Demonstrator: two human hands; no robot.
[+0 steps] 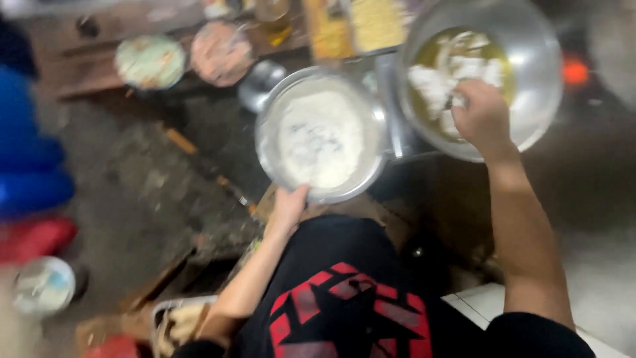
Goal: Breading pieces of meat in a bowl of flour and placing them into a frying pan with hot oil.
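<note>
The view is blurred. My left hand (289, 207) grips the near rim of a round metal bowl (266, 142) filled with white batter. My right hand (483, 118) reaches over a large metal wok (540, 63) holding yellow oil with white pieces floating in it. The fingers are bunched just above the oil surface; whether they hold a lump of batter I cannot tell. My black trousers with a red pattern (344, 298) fill the bottom centre.
Two round plates of food (151, 61) sit on a wooden board at the back left, beside a small metal ladle bowl (260, 83). Blue and red containers (30, 172) stand at the left edge. An orange glow (575, 70) shows right of the wok. A tray (175, 318) lies bottom left.
</note>
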